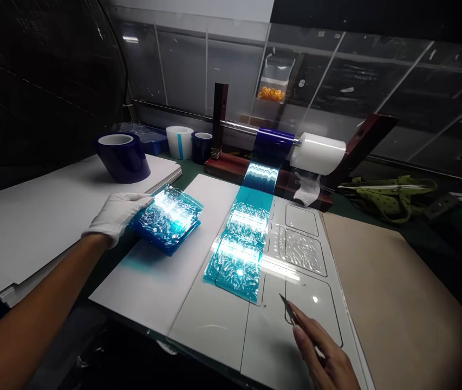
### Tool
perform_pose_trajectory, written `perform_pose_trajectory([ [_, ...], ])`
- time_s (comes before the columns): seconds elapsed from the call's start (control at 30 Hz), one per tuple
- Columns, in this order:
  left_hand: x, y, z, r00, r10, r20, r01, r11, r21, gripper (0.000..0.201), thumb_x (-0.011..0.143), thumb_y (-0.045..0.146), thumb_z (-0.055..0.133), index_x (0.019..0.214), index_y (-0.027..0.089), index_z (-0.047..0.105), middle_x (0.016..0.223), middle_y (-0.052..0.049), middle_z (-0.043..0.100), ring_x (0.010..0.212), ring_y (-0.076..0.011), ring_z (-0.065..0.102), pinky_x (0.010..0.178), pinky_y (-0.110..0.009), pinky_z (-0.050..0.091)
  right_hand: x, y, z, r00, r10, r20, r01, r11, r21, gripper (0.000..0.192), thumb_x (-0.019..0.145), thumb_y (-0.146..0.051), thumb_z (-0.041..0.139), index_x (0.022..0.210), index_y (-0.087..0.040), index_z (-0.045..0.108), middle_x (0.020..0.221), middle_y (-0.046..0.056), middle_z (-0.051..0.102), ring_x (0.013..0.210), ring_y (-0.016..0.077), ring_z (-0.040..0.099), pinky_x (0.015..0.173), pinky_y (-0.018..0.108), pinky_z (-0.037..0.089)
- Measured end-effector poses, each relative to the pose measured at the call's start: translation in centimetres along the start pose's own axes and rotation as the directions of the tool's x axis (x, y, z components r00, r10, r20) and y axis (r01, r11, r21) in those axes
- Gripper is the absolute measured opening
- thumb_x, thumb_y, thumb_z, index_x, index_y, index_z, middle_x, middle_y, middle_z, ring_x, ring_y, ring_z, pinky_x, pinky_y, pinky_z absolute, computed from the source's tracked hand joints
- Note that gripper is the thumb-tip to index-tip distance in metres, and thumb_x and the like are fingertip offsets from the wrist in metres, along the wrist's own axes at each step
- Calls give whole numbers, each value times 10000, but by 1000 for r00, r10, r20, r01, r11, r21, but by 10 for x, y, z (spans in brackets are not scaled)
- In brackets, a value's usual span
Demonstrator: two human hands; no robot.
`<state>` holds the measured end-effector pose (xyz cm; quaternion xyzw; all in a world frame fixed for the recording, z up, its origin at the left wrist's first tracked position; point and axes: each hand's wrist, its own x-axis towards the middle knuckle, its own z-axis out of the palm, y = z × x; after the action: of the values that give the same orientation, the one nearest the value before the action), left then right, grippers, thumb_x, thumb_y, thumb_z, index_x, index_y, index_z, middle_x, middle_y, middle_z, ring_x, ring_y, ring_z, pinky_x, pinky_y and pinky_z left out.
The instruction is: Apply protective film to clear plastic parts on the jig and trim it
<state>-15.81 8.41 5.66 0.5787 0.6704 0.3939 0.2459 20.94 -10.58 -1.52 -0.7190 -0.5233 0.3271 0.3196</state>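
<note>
My left hand (117,215), in a white glove, grips the left edge of a stack of blue film-covered pieces (168,219) resting on a white board (149,281). My bare right hand (323,355) holds a thin blade (288,311) with its tip over a clear template plate (295,303) with cut-out outlines. A strip of blue film (241,244) runs from a dark blue roll (273,142) on a rod down over the plate's left column, to the left of the blade.
A white roll (319,154) sits on the same wooden-ended rod. Blue and white tape rolls (123,157) stand on white sheets at the back left. A brown board (393,292) lies to the right, green fabric (393,196) behind it, glass panels beyond.
</note>
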Motion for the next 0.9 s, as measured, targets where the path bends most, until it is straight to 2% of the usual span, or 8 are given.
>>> perform_pose_trajectory([
  [0.13,-5,9,-2,977,51,-208,-25,992,127,731,849,598,568,1363,98,430,1480,-108,416,1338,-289,394,1142,-495,298,15,15,-6,984,-166,61,176,948,-264,422,928,-483,446,1221,-263,654,906,65,703,742,198,697,560,245,524],
  [0.2,-18,15,4,964,85,-253,-42,984,172,779,828,573,610,1423,147,342,1528,-94,341,1381,-295,328,1163,-501,264,20,15,-3,982,-189,15,180,904,-387,335,935,-429,444,1098,-252,676,892,63,707,723,203,699,562,259,518],
  [0.3,-58,13,30,979,193,-69,-173,958,230,677,849,504,595,1426,252,347,1467,-33,431,1332,-242,419,1132,-438,355,26,8,6,983,-183,-2,157,851,-501,255,949,-354,409,933,-253,642,882,51,711,706,214,697,563,285,497],
  [0.4,-108,0,70,912,391,124,-409,839,360,666,800,503,614,1373,217,430,1400,-103,434,1252,-293,466,1048,-478,430,31,-2,15,986,-156,66,168,843,-512,223,947,-313,402,917,-259,616,913,37,702,716,219,692,561,294,466],
  [0.47,-136,-6,95,912,388,133,-397,751,528,680,729,409,690,1328,160,485,1295,-161,473,1156,-339,494,948,-514,466,33,-10,19,987,-134,88,160,859,-487,218,945,-303,399,905,-256,609,910,35,694,725,222,681,574,300,449],
  [0.57,-156,-4,120,866,455,207,-477,628,615,687,729,369,694,1349,157,487,1224,-180,499,1064,-322,521,863,-478,477,34,-21,17,991,-78,111,114,921,-372,224,939,-334,413,868,-245,606,889,33,689,754,216,659,631,307,447],
  [0.77,-136,3,140,749,650,127,-531,475,702,547,769,240,646,1305,286,548,1168,-112,579,977,-262,524,718,-365,428,36,-28,4,978,-2,210,7,1000,-27,315,887,-501,493,853,-222,634,865,35,682,767,191,612,610,270,420],
  [0.9,-121,-5,138,595,801,60,-575,373,728,539,737,20,660,1098,419,657,1098,-4,616,935,-202,488,750,-341,362,33,-25,2,971,74,227,-110,983,147,399,751,-569,662,899,-198,666,850,48,690,773,196,612,673,286,442],
])
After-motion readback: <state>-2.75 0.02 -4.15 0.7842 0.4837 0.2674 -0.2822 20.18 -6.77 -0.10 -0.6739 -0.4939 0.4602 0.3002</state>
